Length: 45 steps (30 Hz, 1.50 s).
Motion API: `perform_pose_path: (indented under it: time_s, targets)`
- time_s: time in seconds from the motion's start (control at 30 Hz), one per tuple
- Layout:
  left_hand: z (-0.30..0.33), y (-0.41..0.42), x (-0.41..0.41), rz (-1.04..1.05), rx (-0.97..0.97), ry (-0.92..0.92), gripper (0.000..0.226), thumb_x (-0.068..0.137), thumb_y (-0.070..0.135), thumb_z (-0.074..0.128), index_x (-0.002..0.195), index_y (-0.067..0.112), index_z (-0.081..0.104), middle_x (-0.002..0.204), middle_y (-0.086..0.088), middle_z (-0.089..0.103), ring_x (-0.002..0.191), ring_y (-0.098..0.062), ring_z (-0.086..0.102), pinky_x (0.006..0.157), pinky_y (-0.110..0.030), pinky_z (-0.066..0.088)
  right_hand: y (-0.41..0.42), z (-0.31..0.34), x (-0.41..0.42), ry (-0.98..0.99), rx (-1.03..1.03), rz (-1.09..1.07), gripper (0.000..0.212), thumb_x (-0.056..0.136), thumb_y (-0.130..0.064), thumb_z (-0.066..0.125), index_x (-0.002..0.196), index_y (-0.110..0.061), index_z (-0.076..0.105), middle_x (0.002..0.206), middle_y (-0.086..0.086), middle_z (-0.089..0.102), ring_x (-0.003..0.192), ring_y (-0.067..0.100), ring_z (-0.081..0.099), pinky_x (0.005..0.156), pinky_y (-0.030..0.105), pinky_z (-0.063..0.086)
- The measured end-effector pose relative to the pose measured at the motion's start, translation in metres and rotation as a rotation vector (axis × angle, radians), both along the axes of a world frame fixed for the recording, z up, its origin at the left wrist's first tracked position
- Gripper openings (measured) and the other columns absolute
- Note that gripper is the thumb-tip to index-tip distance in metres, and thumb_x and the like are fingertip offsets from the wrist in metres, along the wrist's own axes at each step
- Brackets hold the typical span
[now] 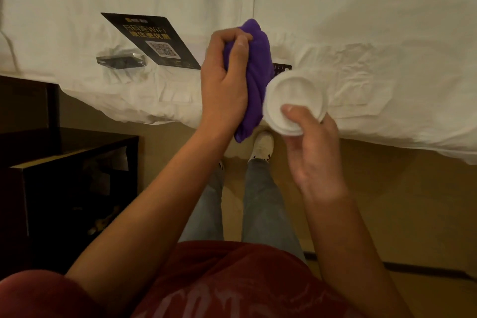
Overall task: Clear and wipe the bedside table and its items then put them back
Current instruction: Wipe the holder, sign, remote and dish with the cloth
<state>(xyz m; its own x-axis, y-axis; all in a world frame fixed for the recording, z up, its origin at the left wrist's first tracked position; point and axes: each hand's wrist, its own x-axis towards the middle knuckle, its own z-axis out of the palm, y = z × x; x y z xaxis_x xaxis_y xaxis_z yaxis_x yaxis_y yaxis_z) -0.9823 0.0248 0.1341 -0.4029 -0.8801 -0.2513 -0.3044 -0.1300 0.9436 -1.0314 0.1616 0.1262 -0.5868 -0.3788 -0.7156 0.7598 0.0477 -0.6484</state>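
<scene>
My left hand [224, 82] grips a bunched purple cloth [255, 59], held upright over the bed's edge. My right hand [309, 142] holds a round white dish [294, 95] by its lower rim, thumb on its face, tilted toward me. The cloth touches the dish's left side. On the white bed sheet [361, 20] lie a black Wi-Fi card with a QR code [152, 39] and a clear acrylic stand [120, 60]. A dark gridded item [282, 67] peeks out behind the cloth, mostly hidden. The dark bedside table [77, 168] stands at the lower left.
The bed's edge runs across the middle of the view, with tan floor [387, 188] below it. My legs in jeans and a white shoe [263, 144] stand close to the bed. A dark headboard panel [25, 100] rises at far left.
</scene>
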Motion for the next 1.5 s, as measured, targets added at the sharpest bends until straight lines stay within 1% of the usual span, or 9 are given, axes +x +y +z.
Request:
perform_pose_path:
  time_s: [0.2, 0.43, 0.6, 0.77, 0.93, 1.17, 1.27, 1.4, 1.5]
  targets:
    - [0.002, -0.015, -0.009, -0.181, -0.027, 0.007, 0.012, 0.104, 0.011, 0.051, 0.102, 0.006, 0.063, 0.094, 0.007, 0.065, 0.086, -0.001, 0.06, 0.082, -0.02, 0.047, 0.008, 0.0, 0.011, 0.01, 0.046, 0.17, 0.056, 0.06, -0.024, 0.087, 0.112, -0.015, 0.07, 0.103, 0.002, 0.077, 0.098, 0.018, 0.074, 0.079, 0.031, 0.059]
    - [0.001, 0.006, 0.003, -0.329, -0.002, -0.032, 0.014, 0.104, 0.014, 0.05, 0.102, 0.005, 0.061, 0.09, 0.011, 0.063, 0.083, -0.002, 0.059, 0.079, -0.02, 0.045, -0.012, -0.003, -0.036, -0.012, 0.072, -0.16, 0.029, 0.086, -0.012, 0.079, 0.114, -0.014, 0.07, 0.112, 0.009, 0.077, 0.105, 0.026, 0.075, 0.085, 0.042, 0.062]
    - [0.002, 0.039, 0.008, -0.182, 0.071, -0.002, 0.014, 0.105, 0.012, 0.049, 0.104, 0.005, 0.061, 0.092, 0.008, 0.063, 0.086, -0.001, 0.059, 0.082, -0.018, 0.046, -0.036, -0.009, -0.037, -0.131, 0.021, -0.286, 0.035, 0.099, -0.027, 0.067, 0.129, -0.01, 0.064, 0.127, 0.015, 0.071, 0.119, 0.035, 0.068, 0.082, 0.038, 0.059]
    - [0.003, 0.025, 0.002, -0.077, 0.046, 0.01, 0.012, 0.104, 0.01, 0.049, 0.103, 0.009, 0.061, 0.097, 0.007, 0.064, 0.093, -0.003, 0.06, 0.088, -0.02, 0.047, -0.023, -0.007, -0.01, -0.104, -0.019, -0.227, 0.057, 0.087, -0.018, 0.075, 0.14, -0.007, 0.058, 0.132, 0.015, 0.07, 0.124, 0.033, 0.065, 0.095, 0.039, 0.057]
    - [-0.001, 0.005, 0.005, -0.069, 0.02, 0.012, 0.013, 0.104, 0.009, 0.051, 0.105, 0.002, 0.063, 0.097, 0.006, 0.065, 0.091, 0.0, 0.06, 0.087, -0.018, 0.046, 0.002, -0.005, 0.004, 0.106, 0.002, -0.075, 0.065, 0.067, -0.018, 0.087, 0.128, -0.022, 0.065, 0.126, 0.006, 0.071, 0.121, 0.023, 0.067, 0.099, 0.039, 0.056]
    - [-0.001, 0.001, 0.0, -0.204, 0.022, 0.008, 0.01, 0.103, 0.008, 0.053, 0.102, 0.004, 0.063, 0.092, 0.006, 0.065, 0.086, -0.001, 0.06, 0.082, -0.019, 0.046, 0.005, -0.001, 0.012, 0.04, 0.127, -0.123, 0.017, 0.074, -0.037, 0.084, 0.091, -0.037, 0.083, 0.105, -0.006, 0.08, 0.101, 0.01, 0.076, 0.078, 0.02, 0.058]
    - [0.0, 0.011, 0.002, -0.195, 0.044, 0.007, 0.011, 0.104, 0.011, 0.052, 0.103, 0.005, 0.062, 0.091, 0.009, 0.065, 0.085, -0.001, 0.06, 0.082, -0.019, 0.047, -0.008, -0.002, -0.003, 0.062, 0.137, -0.211, 0.009, 0.085, -0.031, 0.079, 0.094, -0.03, 0.08, 0.103, -0.008, 0.08, 0.099, 0.011, 0.076, 0.078, 0.024, 0.06]
    - [0.002, 0.035, 0.008, -0.191, 0.094, 0.035, 0.009, 0.103, 0.013, 0.052, 0.1, 0.012, 0.06, 0.089, 0.014, 0.063, 0.084, 0.0, 0.059, 0.08, -0.017, 0.046, -0.029, -0.005, -0.021, 0.04, 0.117, -0.274, 0.023, 0.097, -0.037, 0.071, 0.115, -0.022, 0.071, 0.115, 0.003, 0.077, 0.106, 0.021, 0.075, 0.09, 0.042, 0.062]
    - [0.002, 0.057, 0.011, -0.222, 0.192, 0.069, 0.008, 0.104, 0.013, 0.053, 0.1, 0.014, 0.06, 0.09, 0.015, 0.063, 0.086, -0.001, 0.059, 0.081, -0.018, 0.046, -0.035, -0.009, -0.032, -0.03, 0.117, -0.26, 0.047, 0.094, -0.048, 0.071, 0.127, -0.015, 0.068, 0.113, 0.005, 0.078, 0.099, 0.021, 0.077, 0.077, 0.035, 0.064]
